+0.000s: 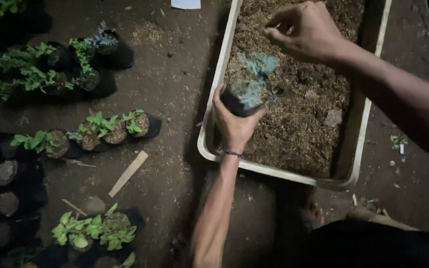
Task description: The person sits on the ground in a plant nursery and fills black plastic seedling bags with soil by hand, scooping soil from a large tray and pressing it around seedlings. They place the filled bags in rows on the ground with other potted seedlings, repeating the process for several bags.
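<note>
Left hand (234, 124) gripped small black plastic grow bag with grey-blue seedling (248, 97), held upright over near-left corner of long cream plastic tub of brown husk mix (214, 89). Right hand (306, 32) hovered above and beyond, fingertips pinched; contents impossible to tell.

Tray (218, 74) of potting mix (299, 109) sits right on the ground (175, 99); small potted plant (251, 92) held over its left part. Rows of potted seedlings (100, 131) left of tray; wooden stick (128, 173) between them.
</note>
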Tool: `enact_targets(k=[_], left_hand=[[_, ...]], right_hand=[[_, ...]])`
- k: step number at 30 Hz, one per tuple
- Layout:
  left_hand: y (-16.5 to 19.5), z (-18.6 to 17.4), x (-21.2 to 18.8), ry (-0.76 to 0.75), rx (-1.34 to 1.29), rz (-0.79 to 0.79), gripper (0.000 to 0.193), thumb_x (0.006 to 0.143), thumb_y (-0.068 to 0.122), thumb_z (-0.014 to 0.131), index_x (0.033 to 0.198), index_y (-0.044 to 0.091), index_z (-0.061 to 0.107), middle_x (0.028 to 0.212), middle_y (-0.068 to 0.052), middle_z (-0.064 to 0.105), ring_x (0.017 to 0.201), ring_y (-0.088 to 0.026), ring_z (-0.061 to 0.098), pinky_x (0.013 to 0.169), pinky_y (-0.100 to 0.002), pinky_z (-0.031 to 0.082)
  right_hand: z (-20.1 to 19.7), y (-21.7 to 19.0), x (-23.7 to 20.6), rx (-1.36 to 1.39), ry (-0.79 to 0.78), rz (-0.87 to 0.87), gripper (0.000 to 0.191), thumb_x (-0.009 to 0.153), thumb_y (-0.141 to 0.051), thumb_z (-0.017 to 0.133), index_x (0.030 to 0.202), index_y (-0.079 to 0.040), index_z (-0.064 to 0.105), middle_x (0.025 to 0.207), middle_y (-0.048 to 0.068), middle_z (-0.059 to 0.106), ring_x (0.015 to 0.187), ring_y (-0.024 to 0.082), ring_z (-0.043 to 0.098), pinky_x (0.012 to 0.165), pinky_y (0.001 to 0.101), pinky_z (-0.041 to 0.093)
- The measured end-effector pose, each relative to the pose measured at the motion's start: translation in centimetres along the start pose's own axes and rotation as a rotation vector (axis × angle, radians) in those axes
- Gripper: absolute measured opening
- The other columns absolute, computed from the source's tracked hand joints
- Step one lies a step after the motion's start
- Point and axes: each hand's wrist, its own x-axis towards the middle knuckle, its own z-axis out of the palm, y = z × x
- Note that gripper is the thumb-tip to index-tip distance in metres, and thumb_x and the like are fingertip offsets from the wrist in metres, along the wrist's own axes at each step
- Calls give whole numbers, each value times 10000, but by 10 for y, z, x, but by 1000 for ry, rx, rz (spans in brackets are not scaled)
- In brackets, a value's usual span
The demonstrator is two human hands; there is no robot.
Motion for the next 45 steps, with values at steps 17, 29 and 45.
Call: enact_targets(k=[17,29,45], left_hand=[[-33,-9,4,-288,-472,-100,904,682,406,942,1390,31,523,1353,-173,669,1244,-309,692,1062,-473,645],[-6,-18,21,164,-217,-66,1062,626,238,977,1471,-5,381,1428,-218,539,1325,-357,578,1154,-491,509],[2,-24,25,159,-122,-60,1027,574,182,978,1416,-25,428,1363,-212,569,1280,-353,584,1129,-491,479]], right_hand=[[-4,-21,-1,-161,-595,-23,314,1009,-315,552,1287,-263,689,1222,66,717,984,277,714,879,457,617],[-10,-20,-12,3,-581,-123,301,940,-272,600,1205,-232,739,1206,49,791,1073,189,774,952,456,606],[16,-33,-18,171,-652,9,584,946,-293,629,1496,-446,509,935,28,765,467,132,433,513,313,506]])
